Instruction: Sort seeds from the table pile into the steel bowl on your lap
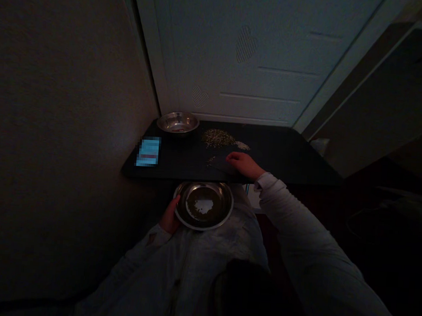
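Note:
My left hand [170, 216] grips the left rim of a shiny metal bowl [228, 214], held over my lap just below the table's front edge. Small greenish grains lie in its bottom. My right hand [244, 164] is above the dark table, its fingers curled together; whatever they hold, if anything, is hidden. Just beyond that hand is a small pile of pale grains [242, 145]. A larger heap of mixed green and pale grains [217, 138] lies to its left, and a few loose grains [211, 161] are scattered closer to me.
At the table's back left corner stands a second metal bowl [178, 122]. A blurred light-blue item [149, 151] lies on the left of the black table [286, 155]. Behind rises a white door [274, 52]; a wall [68, 97] closes off the left side. The light is dim.

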The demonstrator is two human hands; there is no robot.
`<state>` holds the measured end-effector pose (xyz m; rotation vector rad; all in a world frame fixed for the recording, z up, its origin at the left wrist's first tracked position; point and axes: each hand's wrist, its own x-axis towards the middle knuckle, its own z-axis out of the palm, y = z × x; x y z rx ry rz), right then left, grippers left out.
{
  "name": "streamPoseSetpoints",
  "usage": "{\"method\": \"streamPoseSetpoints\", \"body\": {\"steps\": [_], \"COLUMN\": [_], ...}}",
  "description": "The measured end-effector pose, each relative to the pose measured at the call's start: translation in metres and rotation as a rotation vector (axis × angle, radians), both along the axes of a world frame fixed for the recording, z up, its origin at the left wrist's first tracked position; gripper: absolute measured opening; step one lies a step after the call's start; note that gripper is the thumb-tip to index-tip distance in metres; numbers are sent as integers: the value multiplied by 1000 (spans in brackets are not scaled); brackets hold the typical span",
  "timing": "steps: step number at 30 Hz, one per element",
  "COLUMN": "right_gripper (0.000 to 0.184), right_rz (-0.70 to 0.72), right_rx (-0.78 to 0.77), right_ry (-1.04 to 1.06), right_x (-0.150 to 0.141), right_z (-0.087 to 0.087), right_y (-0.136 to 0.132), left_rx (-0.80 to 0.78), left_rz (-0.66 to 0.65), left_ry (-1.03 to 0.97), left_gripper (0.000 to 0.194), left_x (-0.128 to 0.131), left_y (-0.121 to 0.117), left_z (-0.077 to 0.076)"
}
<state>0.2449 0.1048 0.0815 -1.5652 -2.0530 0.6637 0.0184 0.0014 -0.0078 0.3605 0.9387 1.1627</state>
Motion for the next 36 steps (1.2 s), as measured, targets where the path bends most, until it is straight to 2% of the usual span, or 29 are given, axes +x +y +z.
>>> {"method": "streamPoseSetpoints", "body": {"steps": [5,12,17,36], "right_gripper": [23,22,22,22], "right_rz": [12,-4,-39,-10], "right_rx": [9,21,28,38], "right_ry": [25,-14,7,8], "right_x": [-5,-6,-4,-8], "right_z": [3,3,1,1], "right_y": [-3,-1,-1,-4], "left_rx": [-12,-13,3,-14], "left_rz": [-33,-1,-16,-36], "left_ry": [-19,-25,-42,-41], "left_gripper": [25,24,24,24], "left_x": [1,4,4,4], "left_y": [1,-2,-1,-2], "left_z": [1,10,8,9]}}
